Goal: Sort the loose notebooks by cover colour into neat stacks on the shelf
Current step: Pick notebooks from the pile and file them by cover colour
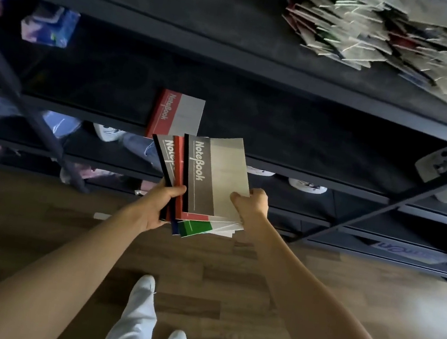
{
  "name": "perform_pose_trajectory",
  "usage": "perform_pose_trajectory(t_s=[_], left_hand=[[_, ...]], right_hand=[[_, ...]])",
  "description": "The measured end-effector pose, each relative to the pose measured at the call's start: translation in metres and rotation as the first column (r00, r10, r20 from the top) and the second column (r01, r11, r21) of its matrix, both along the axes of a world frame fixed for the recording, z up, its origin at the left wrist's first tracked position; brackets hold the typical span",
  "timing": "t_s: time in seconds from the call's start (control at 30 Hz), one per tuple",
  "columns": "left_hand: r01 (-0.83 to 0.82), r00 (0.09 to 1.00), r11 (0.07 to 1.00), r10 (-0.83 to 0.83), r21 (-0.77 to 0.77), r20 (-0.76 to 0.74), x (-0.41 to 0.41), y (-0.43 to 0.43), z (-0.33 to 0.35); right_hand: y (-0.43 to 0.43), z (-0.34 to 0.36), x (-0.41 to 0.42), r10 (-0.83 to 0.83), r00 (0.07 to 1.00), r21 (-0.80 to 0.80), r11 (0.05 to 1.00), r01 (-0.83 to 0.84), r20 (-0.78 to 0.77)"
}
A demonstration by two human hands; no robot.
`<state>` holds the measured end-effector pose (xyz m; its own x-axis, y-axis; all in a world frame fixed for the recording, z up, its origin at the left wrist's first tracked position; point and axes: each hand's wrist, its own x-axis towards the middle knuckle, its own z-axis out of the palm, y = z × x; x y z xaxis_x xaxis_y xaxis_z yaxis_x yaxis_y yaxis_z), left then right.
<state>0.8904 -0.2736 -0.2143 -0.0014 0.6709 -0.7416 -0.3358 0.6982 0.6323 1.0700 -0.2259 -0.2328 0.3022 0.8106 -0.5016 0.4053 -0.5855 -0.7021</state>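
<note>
Fanned notebooks [215, 179] may spill.
My left hand [159, 206] grips spines, right hand [252, 203] pinches an edge; lower covers splay.

**A:** Dark metal shelving [231, 64] is stretching right across, just beyond the fingers [177, 190], with tiers running above and below them.

**B:** Brown wood-plank flooring [257, 289] is spreading out beneath the fingers, and it's catching pale light far to their right.

**A:** A slanted frame post [25, 101] is crossing well to their left.
</note>
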Motion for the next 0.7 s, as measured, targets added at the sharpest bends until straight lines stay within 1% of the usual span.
perform_pose_trajectory(t_s=[0.1,0.13,0.2,0.3,0.47,0.6,0.7], left_hand=[[-0.02,0.998,1.0,0.02,0.001,-0.056,-0.017,0.024,-0.007],[-0.018,0.997,1.0,0.018,-0.003,-0.072,-0.022,0.034,-0.01],[-0.002,0.996,1.0,0.002,0.001,-0.091,-0.031,0.052,-0.015],[0.026,0.996,1.0,-0.025,0.012,-0.082,-0.041,0.078,-0.022],[0.085,0.995,0.996,-0.082,0.038,-0.056,-0.055,0.11,-0.029],[0.114,0.99,0.993,-0.111,0.025,-0.087,-0.071,0.128,-0.035],[0.11,0.987,0.994,-0.111,-0.012,-0.118,-0.084,0.139,-0.039]], right_hand=[[0.018,0.0,-0.007,0.034,0.976,-0.084,0.995,-0.053,-0.213],[0.024,-0.001,-0.009,0.051,0.97,-0.107,0.991,-0.078,-0.237],[0.039,-0.003,-0.017,0.063,0.972,-0.126,0.988,-0.094,-0.225],[0.062,-0.005,-0.028,0.051,0.986,-0.121,0.99,-0.071,-0.157],[0.1,-0.016,-0.029,-0.072,0.997,-0.079,0.994,0.07,-0.016],[0.126,-0.024,-0.024,-0.093,0.98,-0.019,0.995,0.098,0.174],[0.145,-0.032,-0.028,-0.132,0.962,0.011,0.991,0.133,0.24]])
